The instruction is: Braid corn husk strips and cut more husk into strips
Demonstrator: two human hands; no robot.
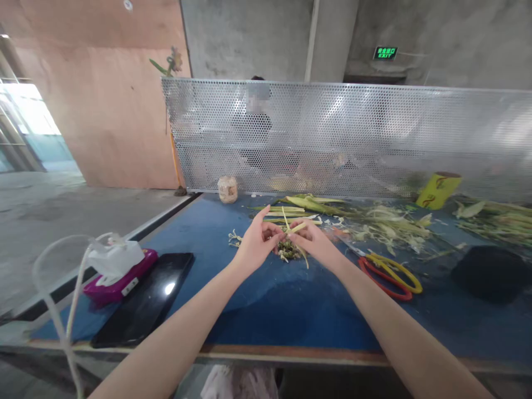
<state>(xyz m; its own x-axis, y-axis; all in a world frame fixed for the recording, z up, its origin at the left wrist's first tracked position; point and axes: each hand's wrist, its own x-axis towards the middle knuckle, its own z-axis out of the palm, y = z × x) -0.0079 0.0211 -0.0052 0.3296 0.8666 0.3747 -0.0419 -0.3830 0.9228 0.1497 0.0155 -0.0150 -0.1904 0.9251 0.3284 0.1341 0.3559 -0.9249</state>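
My left hand and my right hand meet over the middle of the blue table, fingertips pinched. Between them are narrow pale yellow-green plant strips, crossing each other; one end points up and another hangs down below my right fingers. Which hand grips which strip is partly hidden by the fingers. Right under my fingertips is a small clump of green-brown plant bits. Several cut pale stalks lie just behind my hands. To the left of my left hand is a little knotted pale piece.
Scissors with red and yellow handles lie right of my right forearm. Long green leaves and shredded pale fibres spread behind. A tablet, tissue pack, jar, yellow can and perforated panel surround; a person sits beyond.
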